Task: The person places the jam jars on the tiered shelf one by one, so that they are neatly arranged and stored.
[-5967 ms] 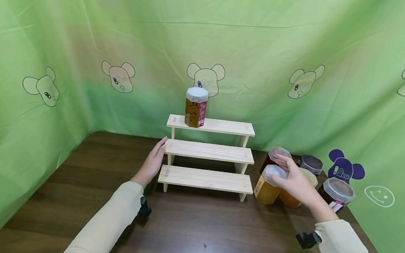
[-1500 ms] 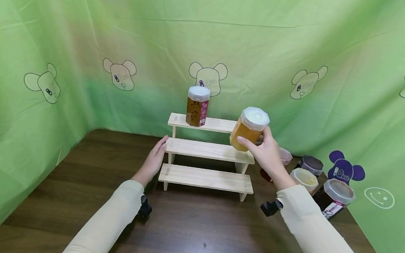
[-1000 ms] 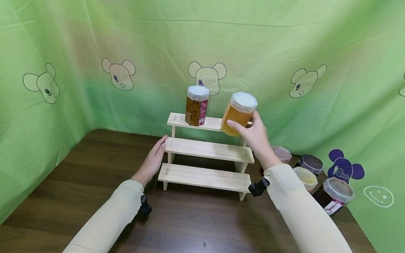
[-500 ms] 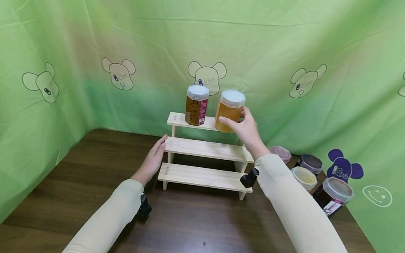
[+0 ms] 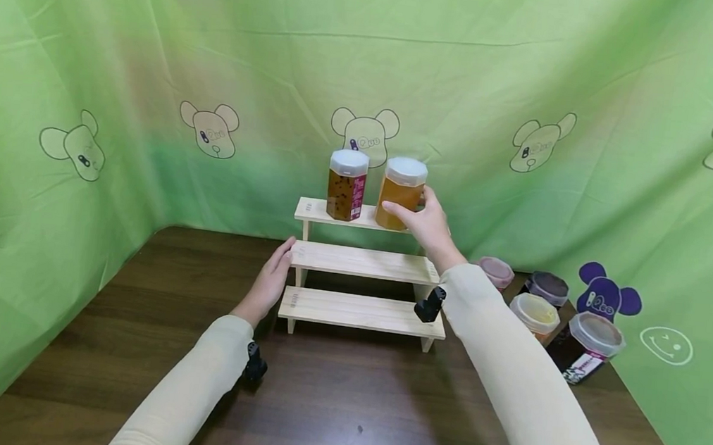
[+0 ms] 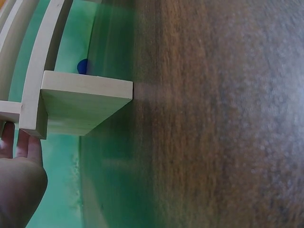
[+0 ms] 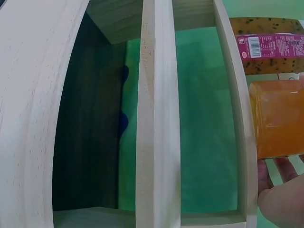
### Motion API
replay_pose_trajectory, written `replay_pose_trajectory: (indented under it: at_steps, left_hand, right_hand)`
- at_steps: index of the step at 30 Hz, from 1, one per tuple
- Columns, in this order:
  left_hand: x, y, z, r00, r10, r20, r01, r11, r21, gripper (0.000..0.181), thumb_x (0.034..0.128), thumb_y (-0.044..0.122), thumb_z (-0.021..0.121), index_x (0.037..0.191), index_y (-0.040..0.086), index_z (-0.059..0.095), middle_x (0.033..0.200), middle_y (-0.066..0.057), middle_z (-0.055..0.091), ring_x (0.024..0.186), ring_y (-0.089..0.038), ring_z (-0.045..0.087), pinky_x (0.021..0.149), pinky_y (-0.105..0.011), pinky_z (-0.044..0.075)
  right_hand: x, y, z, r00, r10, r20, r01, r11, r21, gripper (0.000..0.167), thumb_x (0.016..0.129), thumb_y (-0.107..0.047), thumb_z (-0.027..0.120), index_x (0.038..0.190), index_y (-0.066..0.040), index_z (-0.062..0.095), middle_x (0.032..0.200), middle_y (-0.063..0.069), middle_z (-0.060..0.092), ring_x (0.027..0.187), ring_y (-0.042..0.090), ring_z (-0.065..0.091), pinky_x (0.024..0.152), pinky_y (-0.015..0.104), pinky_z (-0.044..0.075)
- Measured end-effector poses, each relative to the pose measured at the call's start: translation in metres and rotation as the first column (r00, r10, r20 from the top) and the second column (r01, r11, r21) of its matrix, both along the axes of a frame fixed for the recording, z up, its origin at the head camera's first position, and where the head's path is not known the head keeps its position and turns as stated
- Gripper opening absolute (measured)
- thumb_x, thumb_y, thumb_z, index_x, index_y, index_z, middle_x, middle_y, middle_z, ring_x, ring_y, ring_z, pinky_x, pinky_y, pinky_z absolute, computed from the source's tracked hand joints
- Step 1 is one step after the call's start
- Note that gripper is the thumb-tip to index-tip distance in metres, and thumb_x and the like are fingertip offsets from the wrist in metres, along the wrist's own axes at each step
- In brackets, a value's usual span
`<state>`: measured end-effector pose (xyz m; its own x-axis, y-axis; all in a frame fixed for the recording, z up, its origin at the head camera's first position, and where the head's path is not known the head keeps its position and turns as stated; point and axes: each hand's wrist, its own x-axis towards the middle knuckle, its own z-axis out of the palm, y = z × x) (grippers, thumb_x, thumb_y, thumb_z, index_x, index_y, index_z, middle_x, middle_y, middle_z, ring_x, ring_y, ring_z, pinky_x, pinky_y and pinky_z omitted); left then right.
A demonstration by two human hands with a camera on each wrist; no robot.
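A pale wooden three-step rack (image 5: pixel 366 261) stands on the dark table. My left hand (image 5: pixel 270 282) touches the left end of its middle step with fairly straight fingers. On the top step, my right hand (image 5: pixel 427 226) grips an orange jar (image 5: pixel 400 194) with a white lid, thumb in front and fingers round its right side. The right wrist view shows the orange jar (image 7: pixel 278 118) at the edge of that step. Just left of it stands a brown, dark-specked jar (image 5: pixel 345 194) with a pink label, upright and apart from it.
Right of the rack, several more jars stand on the table (image 5: pixel 315 403): one with a pinkish lid (image 5: pixel 496 271), a yellow-topped one (image 5: pixel 535 314), a dark-lidded one (image 5: pixel 546 288) and a dark jar with a label (image 5: pixel 587 349). Green printed cloth (image 5: pixel 269 52) hangs behind and at the sides.
My right hand has taken the orange jar from the group at the right, lifted it leftward and lowered it onto the top step beside the brown jar. My left hand has stayed at the rack.
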<state>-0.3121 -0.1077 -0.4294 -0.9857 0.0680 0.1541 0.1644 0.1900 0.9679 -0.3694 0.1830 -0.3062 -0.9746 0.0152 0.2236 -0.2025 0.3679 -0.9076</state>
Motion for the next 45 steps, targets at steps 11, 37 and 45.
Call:
replay_pose_trajectory:
  at_steps: [11,37,45]
  left_hand:
    - [0.000,0.000,-0.001,1.000,0.002,-0.004,-0.002,1.000,0.002,0.051,0.1115,0.037,0.029,0.160,0.022,0.028,0.163,-0.001,0.026,0.149,-0.020,0.020,0.121,-0.045,0.016]
    - [0.003,0.002,0.009,1.000,-0.002,0.023,0.002,1.000,0.003,0.051,0.1123,0.028,0.028,0.161,0.014,0.024,0.165,-0.007,0.022,0.151,-0.026,0.015,0.121,-0.048,0.013]
    - [0.002,0.001,0.002,1.000,0.010,-0.007,-0.010,1.000,0.005,0.051,0.1117,0.034,0.029,0.160,0.018,0.027,0.164,-0.003,0.025,0.150,-0.023,0.018,0.121,-0.048,0.014]
  right_hand:
    - [-0.001,-0.005,-0.004,0.999,-0.042,0.003,0.042,0.999,-0.006,0.094,0.082,-0.050,0.081,0.153,-0.012,0.033,0.146,0.012,0.046,0.133,0.028,0.044,0.111,0.050,0.035]
    - [-0.001,-0.005,-0.008,0.998,-0.067,0.003,0.066,0.994,0.081,0.098,0.082,-0.059,0.077,0.151,-0.006,0.032,0.146,0.013,0.047,0.131,0.029,0.046,0.109,0.047,0.039]
    - [0.002,-0.005,-0.010,0.998,-0.061,0.006,0.061,0.998,0.033,0.109,0.080,-0.057,0.080,0.156,-0.006,0.021,0.148,0.016,0.043,0.134,0.029,0.043,0.110,0.046,0.039]
